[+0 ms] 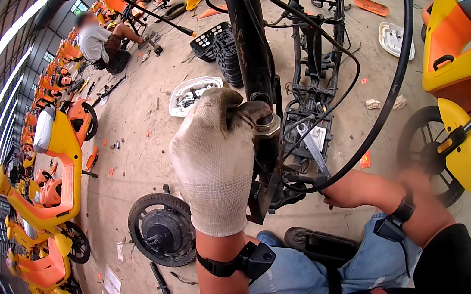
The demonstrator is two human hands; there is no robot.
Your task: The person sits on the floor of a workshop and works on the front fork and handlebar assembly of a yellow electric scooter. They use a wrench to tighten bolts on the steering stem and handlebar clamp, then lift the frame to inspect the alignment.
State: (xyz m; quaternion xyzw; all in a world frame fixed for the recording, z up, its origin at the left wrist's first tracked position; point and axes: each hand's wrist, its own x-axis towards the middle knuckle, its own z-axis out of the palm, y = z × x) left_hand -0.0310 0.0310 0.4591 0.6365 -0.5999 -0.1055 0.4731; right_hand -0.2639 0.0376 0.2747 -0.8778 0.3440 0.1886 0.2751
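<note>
My left hand [212,150], in a white knit glove with soiled fingertips, is closed at the black steering column [250,41] of a stripped scooter frame. Its thumb and fingers pinch a large metal nut [267,125] around the column. Bare and lower to the right, my right hand [355,191] is closed around the lower end of a silver wrench [313,150]. The wrench slants up and away beside the column; part of my grip hides behind a black cable [388,112]. Beyond lies the bare black frame [318,67].
Left of me lie a wheel [161,231] and a shock absorber [164,288]. White trays [194,83] of small parts and black baskets [227,57] stand farther off. Yellow-orange scooters [459,53] line both sides. Another person [101,42] sits at the far left.
</note>
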